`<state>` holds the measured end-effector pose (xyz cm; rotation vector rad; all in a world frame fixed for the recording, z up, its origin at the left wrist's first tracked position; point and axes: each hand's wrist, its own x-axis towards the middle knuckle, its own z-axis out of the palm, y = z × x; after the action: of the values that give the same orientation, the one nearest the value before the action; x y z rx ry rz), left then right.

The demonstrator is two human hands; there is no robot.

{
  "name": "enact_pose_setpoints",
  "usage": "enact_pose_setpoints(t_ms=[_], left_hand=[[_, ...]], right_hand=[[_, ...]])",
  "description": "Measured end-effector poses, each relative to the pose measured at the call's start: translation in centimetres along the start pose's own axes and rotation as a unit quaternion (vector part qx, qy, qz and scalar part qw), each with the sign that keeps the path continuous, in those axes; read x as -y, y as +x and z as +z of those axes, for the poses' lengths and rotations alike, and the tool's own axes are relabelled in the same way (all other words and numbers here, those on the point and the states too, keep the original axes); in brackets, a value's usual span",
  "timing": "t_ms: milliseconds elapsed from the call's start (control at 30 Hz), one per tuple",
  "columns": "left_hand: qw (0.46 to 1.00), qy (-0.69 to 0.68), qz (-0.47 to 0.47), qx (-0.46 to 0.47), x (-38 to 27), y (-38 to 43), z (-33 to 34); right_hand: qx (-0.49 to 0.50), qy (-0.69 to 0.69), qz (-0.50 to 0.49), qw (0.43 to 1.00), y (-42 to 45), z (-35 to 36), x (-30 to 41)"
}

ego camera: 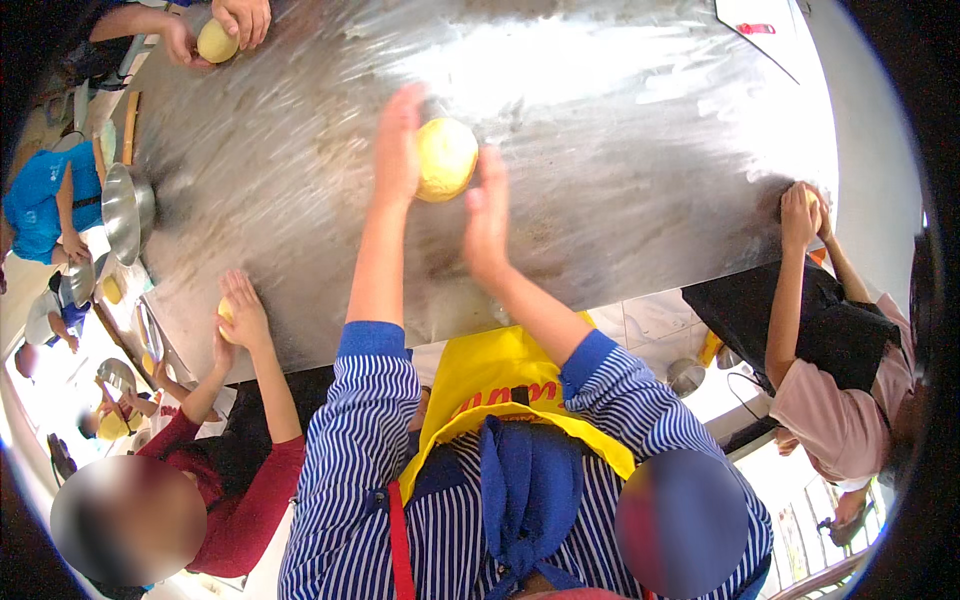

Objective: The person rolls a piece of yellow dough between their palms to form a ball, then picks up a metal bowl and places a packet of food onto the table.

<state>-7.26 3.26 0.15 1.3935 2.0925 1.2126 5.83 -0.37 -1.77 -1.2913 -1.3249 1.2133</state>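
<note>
A round ball of yellow dough [447, 160] rests on the metal worktable [315, 247], between my two hands. My left hand [397, 146] lies along the ball's left side, palm against it, fingers straight and pointing away from me. On the other side, my right hand [487, 214] is upright at the dough's lower right edge, its fingers slightly blurred; whether it touches the ball is hard to tell. Neither hand is closed around the dough. My sleeves are striped, and a yellow apron [480, 367] hangs below the table's near edge.
Co-workers' hands hold dough balls at the far left [217, 40], near left [225, 309] and right [811, 199]. Metal bowls [124, 214] stand by the left edge, near a wooden rolling pin [131, 127]. A white sheet-like object with a red clip [755, 28] lies at the far right.
</note>
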Motion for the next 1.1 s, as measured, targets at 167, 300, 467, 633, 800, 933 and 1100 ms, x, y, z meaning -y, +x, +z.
enact_pose_setpoints(t_ms=[167,300,467,633,800,933,1100], left_hand=[[0.932,-0.128,-0.295,0.165,-2.2,-3.7,0.6],[0.824,-0.265,-0.501,0.011,-2.6,-6.7,-0.8],[0.973,-0.205,-0.106,0.021,1.3,-1.7,0.5],[0.907,-0.277,-0.279,0.151,1.3,-2.6,0.5],[0.938,-0.193,-0.258,0.126,-1.3,-2.2,-1.5],[0.972,0.135,0.0,0.191,-3.0,0.0,0.2],[0.97,-0.143,-0.146,0.128,0.7,-2.4,1.0]], right_hand=[[0.062,-0.018,-0.041,0.997,5.0,0.1,-1.0],[0.288,-0.011,-0.084,0.954,7.7,-3.1,0.3],[0.062,-0.074,-0.087,0.992,0.1,-1.6,0.7],[0.22,-0.252,-0.129,0.934,6.2,1.3,1.7],[0.162,0.081,0.083,0.98,9.8,-2.3,0.6],[0.101,0.049,0.107,0.988,6.2,-4.9,-2.4],[0.133,-0.004,-0.055,0.99,5.3,1.4,-0.5]])
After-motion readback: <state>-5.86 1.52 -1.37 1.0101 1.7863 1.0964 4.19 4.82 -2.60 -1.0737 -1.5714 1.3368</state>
